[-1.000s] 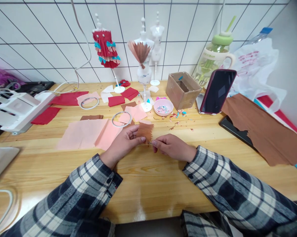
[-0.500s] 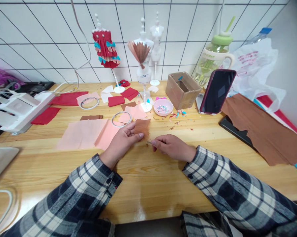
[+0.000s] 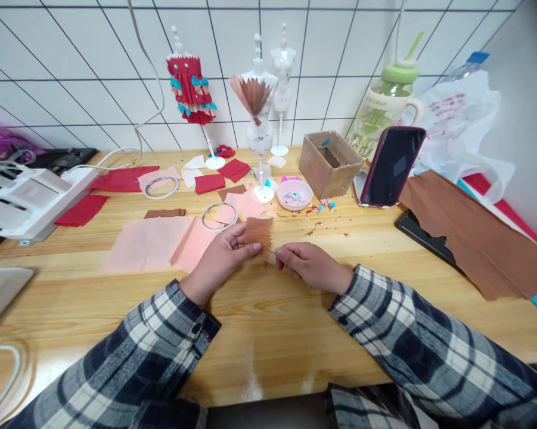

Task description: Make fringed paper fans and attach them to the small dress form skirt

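A small piece of brown crepe paper [image 3: 259, 231] is pinched between the thumb and fingers of my left hand [image 3: 226, 249]. Its right edge is cut in jagged points. Just right of that edge, my right hand [image 3: 307, 262] is closed in a pinch on a thin pointed thing [image 3: 272, 252], mostly hidden by the fingers. The tip of the thing is by the paper's lower right corner; I cannot tell whether they touch. Pink paper [image 3: 149, 241] lies flat to the left of my left hand, and a silvery ring [image 3: 219, 215] lies just beyond it.
Behind my hands stand small white mannequins, one in a red paper dress [image 3: 191, 86], one with a brown paper fan [image 3: 253, 96]. A pink bowl of beads [image 3: 295, 206], a cardboard box [image 3: 324, 173], a propped phone [image 3: 392, 167] and a large brown sheet [image 3: 483, 238] are farther right.
My right hand has shifted very slightly, and less of the thin thing shows at its fingertips. The brown paper in my left hand has tilted a little.
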`<state>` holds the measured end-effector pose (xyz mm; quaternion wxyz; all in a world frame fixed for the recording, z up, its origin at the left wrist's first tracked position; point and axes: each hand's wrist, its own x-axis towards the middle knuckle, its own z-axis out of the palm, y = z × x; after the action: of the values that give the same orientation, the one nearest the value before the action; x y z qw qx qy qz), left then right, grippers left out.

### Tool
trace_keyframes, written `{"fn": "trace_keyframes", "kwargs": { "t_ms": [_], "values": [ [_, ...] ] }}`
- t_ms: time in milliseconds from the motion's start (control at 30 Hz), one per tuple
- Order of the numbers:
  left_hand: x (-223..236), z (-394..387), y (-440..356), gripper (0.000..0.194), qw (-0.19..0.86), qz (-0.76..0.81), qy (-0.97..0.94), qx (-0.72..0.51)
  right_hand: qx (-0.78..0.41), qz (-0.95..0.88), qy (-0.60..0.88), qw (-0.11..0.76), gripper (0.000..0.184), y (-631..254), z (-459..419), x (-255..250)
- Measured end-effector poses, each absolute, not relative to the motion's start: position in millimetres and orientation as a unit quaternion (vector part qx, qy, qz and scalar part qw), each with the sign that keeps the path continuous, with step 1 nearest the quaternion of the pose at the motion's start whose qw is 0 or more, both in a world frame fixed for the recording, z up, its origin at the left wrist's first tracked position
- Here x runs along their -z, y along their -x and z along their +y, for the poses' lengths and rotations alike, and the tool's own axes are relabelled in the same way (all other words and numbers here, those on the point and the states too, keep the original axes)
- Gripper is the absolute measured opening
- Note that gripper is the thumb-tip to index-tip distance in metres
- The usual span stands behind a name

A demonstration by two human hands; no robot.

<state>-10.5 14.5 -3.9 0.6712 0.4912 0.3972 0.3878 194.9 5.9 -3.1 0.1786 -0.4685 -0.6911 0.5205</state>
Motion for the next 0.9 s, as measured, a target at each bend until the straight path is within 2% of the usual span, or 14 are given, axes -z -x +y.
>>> {"fn": "trace_keyframes", "kwargs": {
  "t_ms": [500,900],
  "values": [
    [3.9,13.9,10.3,0.051,0.67,0.403,-0.488,-0.389,-0.518,-0.697,0.464,0.176,0.041,-195.1,5.7,3.5],
    [5.1,16.3,13.8,0.046,0.669,0.378,-0.526,-0.364,-0.556,-0.679,0.455,0.149,0.049,-198.3,5.7,0.2]
  ]
}}
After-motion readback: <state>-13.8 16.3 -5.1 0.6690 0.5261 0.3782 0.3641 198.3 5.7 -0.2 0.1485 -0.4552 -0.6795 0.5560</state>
